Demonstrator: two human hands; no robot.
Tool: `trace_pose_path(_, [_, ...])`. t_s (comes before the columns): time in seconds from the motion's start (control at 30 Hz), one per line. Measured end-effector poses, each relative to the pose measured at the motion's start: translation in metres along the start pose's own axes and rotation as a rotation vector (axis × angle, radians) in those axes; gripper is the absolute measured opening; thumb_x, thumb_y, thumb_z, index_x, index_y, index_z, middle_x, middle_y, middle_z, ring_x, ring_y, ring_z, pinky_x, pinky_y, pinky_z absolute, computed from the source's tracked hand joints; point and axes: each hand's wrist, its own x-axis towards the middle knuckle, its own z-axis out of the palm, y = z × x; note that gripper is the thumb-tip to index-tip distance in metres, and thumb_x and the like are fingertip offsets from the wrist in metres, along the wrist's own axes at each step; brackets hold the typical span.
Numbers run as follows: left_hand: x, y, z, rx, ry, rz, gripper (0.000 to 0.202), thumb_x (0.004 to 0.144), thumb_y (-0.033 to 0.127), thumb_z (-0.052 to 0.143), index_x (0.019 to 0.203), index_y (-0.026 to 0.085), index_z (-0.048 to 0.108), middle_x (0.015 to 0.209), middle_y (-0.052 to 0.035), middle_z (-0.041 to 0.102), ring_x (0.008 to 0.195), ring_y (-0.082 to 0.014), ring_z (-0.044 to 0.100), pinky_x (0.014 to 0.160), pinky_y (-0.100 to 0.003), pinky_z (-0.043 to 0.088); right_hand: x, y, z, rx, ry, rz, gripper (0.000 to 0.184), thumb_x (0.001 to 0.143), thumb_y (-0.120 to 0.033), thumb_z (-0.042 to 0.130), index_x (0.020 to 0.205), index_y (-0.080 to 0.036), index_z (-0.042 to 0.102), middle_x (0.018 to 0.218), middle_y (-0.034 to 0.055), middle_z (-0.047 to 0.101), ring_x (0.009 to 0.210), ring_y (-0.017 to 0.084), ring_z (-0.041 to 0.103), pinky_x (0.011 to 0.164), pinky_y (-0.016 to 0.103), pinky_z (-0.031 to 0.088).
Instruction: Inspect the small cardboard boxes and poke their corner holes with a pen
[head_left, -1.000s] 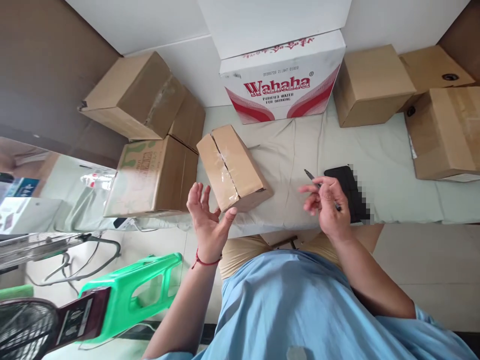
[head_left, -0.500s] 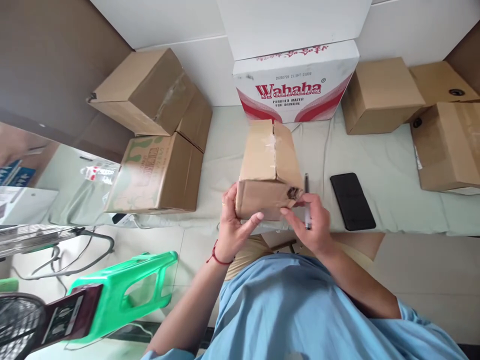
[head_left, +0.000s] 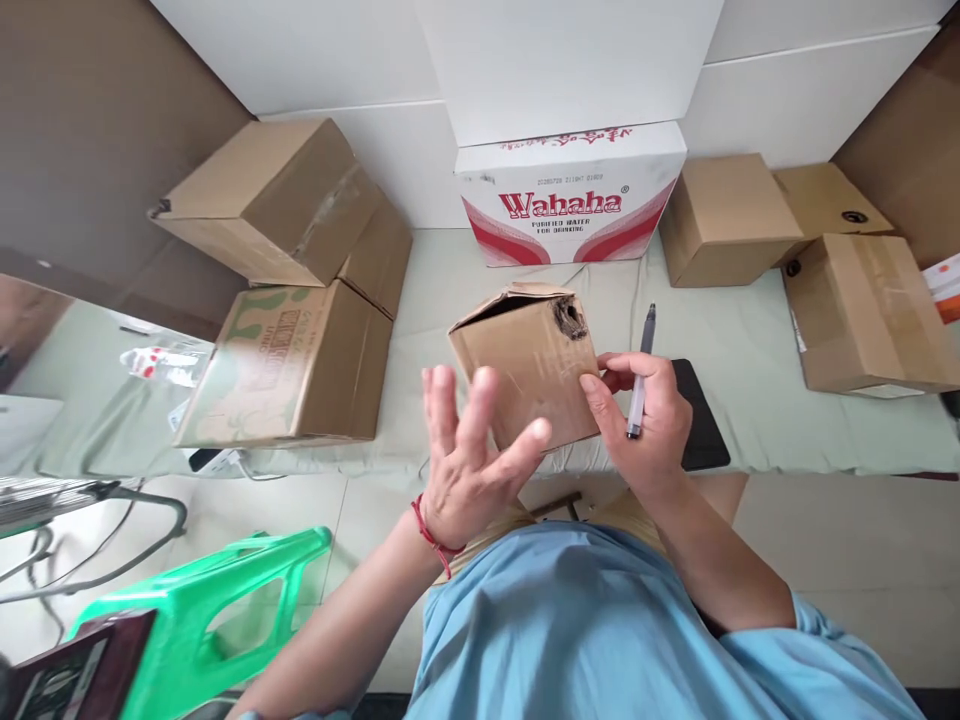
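A small cardboard box (head_left: 529, 365) is tilted at the table's front edge, with a dark scribbled mark or hole at its upper right corner and a dark gap under its top flap. My right hand (head_left: 651, 425) pinches the box's right side between thumb and fingers. A pen (head_left: 649, 335) is also tucked in that hand, pointing up and away. My left hand (head_left: 469, 475), a red cord on its wrist, is raised in front of the box's lower left with fingers spread, holding nothing. Whether it touches the box I cannot tell. A black phone (head_left: 705, 425) lies partly behind my right hand.
A white Wahaha water carton (head_left: 570, 210) stands at the back. Brown boxes are stacked on the left, above a green-printed box (head_left: 262, 360); more boxes (head_left: 870, 310) sit right. A plastic bottle (head_left: 161, 362) lies far left. On the floor is a green stool (head_left: 202, 610).
My left hand has let go of the box and spread its fingers. The box has tipped, turning its marked face up toward me. My right hand keeps its hold, pen included.
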Motion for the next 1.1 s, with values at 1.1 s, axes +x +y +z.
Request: trace_pose_path(1.1, [0.011,-0.004,-0.007,-0.074,-0.187,0.031,0.093,0.086,0.004,0.083,0.169,0.031,0.053,0.180,-0.0056,0.047,0.178,-0.0395,0.008,0.143,-0.062,0.032,0.032,-0.032,0.025,0.149,0.083,0.045,0.014,0.109,-0.040,0.065,0.110,-0.026,0.065,0.080,-0.0016,0.070,0.068,0.014,0.070,0.063,0.028,0.058])
